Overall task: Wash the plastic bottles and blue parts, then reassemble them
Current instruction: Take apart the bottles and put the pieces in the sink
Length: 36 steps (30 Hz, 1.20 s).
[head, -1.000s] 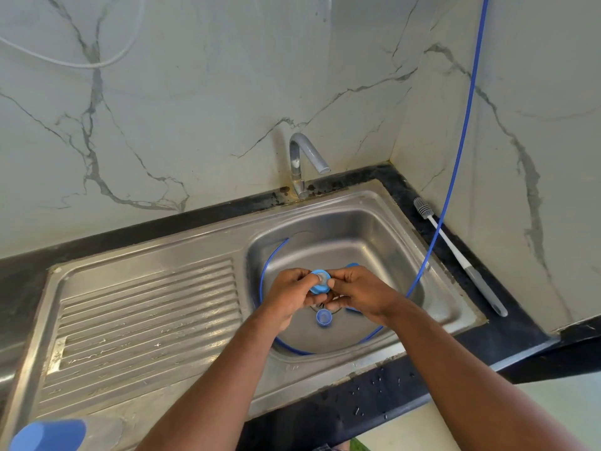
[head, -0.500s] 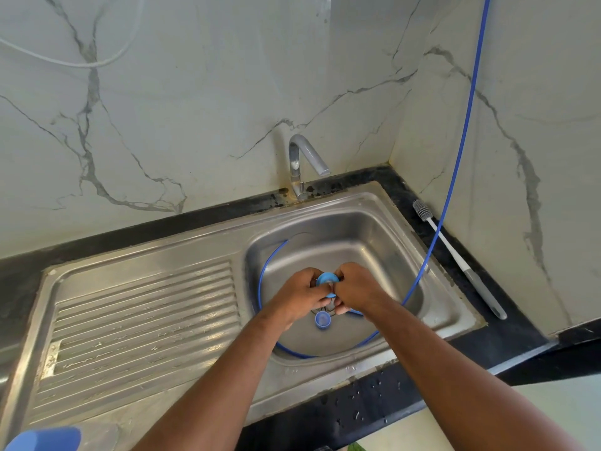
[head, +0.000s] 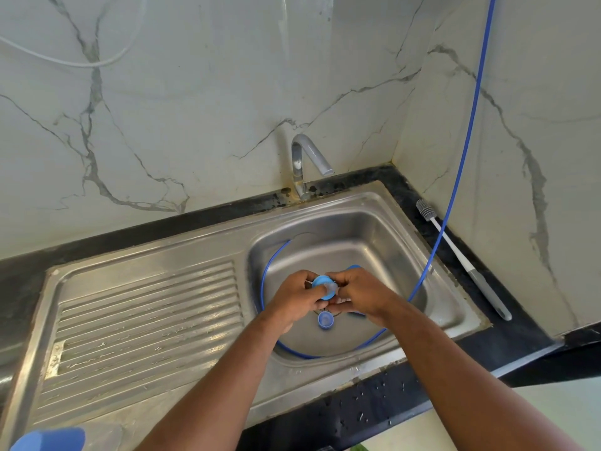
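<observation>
Over the sink (head: 374,229), the left hand (head: 297,299) and right hand (head: 361,296) meet. Both pinch a round blue part (head: 320,283) between curled fingers, held above the basin. A small blue cap (head: 325,319) lies on the basin floor just below them, inside the loop of a blue hose (head: 455,190). A bottle brush (head: 461,255) rests on the table to the right. A blue-topped plastic bottle (head: 48,440) lies at the drainboard's near corner.

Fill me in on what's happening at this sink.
A person works over the steel sink. The left hand and right hand together pinch a small blue part above it. A second blue cap lies on the sink floor beneath, ringed by a blue hose. A brush lies on the counter alongside.
</observation>
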Each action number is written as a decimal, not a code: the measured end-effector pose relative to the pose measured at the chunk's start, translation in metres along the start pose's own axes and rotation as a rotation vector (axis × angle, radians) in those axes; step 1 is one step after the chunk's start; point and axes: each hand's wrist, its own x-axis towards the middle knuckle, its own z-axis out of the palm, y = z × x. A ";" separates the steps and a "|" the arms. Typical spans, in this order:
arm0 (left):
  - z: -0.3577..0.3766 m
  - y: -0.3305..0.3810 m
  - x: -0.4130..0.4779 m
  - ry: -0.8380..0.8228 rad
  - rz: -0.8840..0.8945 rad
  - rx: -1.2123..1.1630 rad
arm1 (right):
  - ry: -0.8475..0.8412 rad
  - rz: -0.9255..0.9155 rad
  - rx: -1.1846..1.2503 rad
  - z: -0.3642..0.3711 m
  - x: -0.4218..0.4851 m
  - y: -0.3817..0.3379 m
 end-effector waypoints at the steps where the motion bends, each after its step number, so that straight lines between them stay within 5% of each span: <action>1: -0.003 0.001 -0.001 -0.042 -0.006 -0.027 | -0.004 0.014 0.047 -0.002 -0.002 -0.001; 13: 0.010 -0.011 0.002 0.129 0.095 0.289 | 0.037 0.158 0.264 -0.010 0.000 0.009; 16: 0.011 -0.005 -0.004 0.059 0.161 0.359 | 0.024 0.217 0.453 -0.022 0.000 0.012; 23: 0.011 0.002 -0.016 -0.165 0.114 0.232 | -0.219 0.306 0.345 -0.054 -0.004 0.008; 36: 0.007 0.019 -0.019 -0.231 0.114 0.146 | -0.328 0.229 0.248 -0.056 -0.008 -0.001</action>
